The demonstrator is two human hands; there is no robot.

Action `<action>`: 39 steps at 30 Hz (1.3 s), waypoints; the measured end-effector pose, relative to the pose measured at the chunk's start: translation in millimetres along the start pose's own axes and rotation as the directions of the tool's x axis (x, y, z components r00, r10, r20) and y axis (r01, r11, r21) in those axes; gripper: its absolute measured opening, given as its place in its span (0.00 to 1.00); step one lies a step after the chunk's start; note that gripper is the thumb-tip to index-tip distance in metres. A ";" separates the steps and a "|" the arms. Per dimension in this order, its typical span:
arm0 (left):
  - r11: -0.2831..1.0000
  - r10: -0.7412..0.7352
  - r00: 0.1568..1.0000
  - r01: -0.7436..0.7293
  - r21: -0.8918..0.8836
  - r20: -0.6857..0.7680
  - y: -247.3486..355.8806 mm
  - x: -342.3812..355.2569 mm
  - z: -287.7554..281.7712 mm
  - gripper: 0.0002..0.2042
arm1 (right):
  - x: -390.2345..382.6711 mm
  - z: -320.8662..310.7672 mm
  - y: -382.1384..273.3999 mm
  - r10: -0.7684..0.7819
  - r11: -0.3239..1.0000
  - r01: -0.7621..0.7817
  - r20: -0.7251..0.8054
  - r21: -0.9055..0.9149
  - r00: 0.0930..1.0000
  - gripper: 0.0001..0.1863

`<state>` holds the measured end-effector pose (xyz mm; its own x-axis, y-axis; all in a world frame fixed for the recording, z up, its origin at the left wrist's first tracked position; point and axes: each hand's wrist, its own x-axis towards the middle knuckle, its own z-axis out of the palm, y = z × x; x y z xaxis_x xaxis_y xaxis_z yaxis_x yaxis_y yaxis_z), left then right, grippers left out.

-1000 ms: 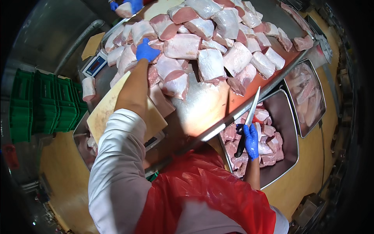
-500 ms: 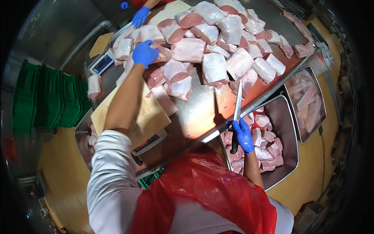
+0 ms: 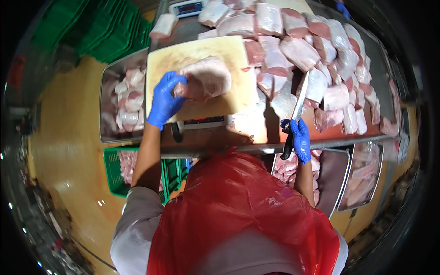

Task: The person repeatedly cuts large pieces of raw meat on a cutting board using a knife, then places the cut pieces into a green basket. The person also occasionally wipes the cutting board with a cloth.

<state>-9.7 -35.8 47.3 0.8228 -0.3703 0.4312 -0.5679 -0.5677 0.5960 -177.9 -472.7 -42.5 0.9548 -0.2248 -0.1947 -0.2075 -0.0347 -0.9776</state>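
Observation:
My left hand (image 3: 166, 98), in a blue glove, is closed on the left end of a piece of pork loin (image 3: 206, 79), which is over the cream cutting board (image 3: 231, 103) and slightly blurred. My right hand (image 3: 300, 140), also gloved in blue, is wrapped round the black handle of a knife (image 3: 300, 98). Its blade points away from me, over the table's near part. A digital scale (image 3: 201, 123) shows partly under the board's near edge, with a second black handle (image 3: 177, 132) beside it.
Several pork pieces (image 3: 300, 52) are heaped on the metal table (image 3: 256, 149) at centre and right. Meat-filled metal bins stand left (image 3: 106, 123) and right (image 3: 337, 169). Green crates (image 3: 112, 172) sit below and at the far left. Another scale (image 3: 187, 8) lies at the back; another person's gloved hand (image 3: 343, 10) shows far right.
My left hand has brought a pork piece from the heap onto the cutting board. The view has swung left, showing more of the board and green crates. My right hand still holds the knife.

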 end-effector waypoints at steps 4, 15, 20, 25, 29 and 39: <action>0.969 -0.173 0.973 0.196 0.152 -0.153 9.7 -89.5 0.2 0.15 | 17.0 50.5 -36.2 0.027 1.000 -0.026 0.052 -0.012 0.998 0.11; 0.987 -0.157 0.873 0.125 -0.099 -0.463 17.4 -85.2 6.8 0.13 | 3.1 252.4 -76.3 -0.536 0.407 0.760 0.542 -0.506 0.648 0.10; 0.986 -0.166 0.880 0.139 -0.092 -0.445 -10.1 -89.9 28.0 0.10 | 10.6 303.8 -111.2 -0.300 0.385 0.617 0.539 -0.686 0.787 0.09; 0.992 -0.122 0.854 0.112 -0.052 -0.505 -13.8 -93.6 33.6 0.06 | -16.7 254.5 -73.7 -0.061 0.265 0.563 0.569 -0.783 0.820 0.09; 0.919 -0.394 0.777 0.341 -0.198 -0.492 -28.7 -109.6 21.8 0.04 | -63.1 187.1 -113.5 0.279 0.147 0.493 0.514 -0.858 0.811 0.09; 0.926 -0.378 0.800 0.332 -0.182 -0.465 -10.2 -72.8 30.9 0.09 | -9.9 288.9 -149.4 -0.232 0.249 0.618 0.574 -0.746 0.786 0.10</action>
<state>-63.1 -25.8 -11.1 0.8621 0.2606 0.4346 -0.2568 -0.5147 0.8180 -94.9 -184.0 82.4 0.9204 0.3900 0.0279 0.3794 -0.8737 -0.3045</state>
